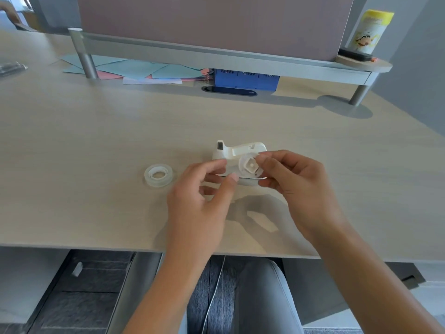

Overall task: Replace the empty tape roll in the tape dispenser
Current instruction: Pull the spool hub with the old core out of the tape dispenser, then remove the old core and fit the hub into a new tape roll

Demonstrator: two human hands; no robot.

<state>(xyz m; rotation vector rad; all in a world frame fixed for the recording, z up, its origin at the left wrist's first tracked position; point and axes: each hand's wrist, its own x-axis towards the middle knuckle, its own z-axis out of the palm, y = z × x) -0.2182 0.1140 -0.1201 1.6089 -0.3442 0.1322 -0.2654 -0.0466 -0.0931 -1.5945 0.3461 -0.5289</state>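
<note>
A white tape dispenser (237, 150) stands on the pale wooden desk (96, 145), partly behind my hands. In front of it I hold a round white spool with a square hub (249, 166) above the desk. My right hand (296, 186) pinches the spool's right side, and my left hand (204, 196) touches its left and lower edge with thumb and fingertips. A clear tape roll (158, 175) lies flat on the desk to the left of my left hand, apart from it.
A grey monitor riser (216, 56) spans the back of the desk, with coloured papers (144, 71) and a blue box (246, 79) under it. A yellow-lidded canister (368, 32) stands at its right end. The desk's front edge runs just under my forearms.
</note>
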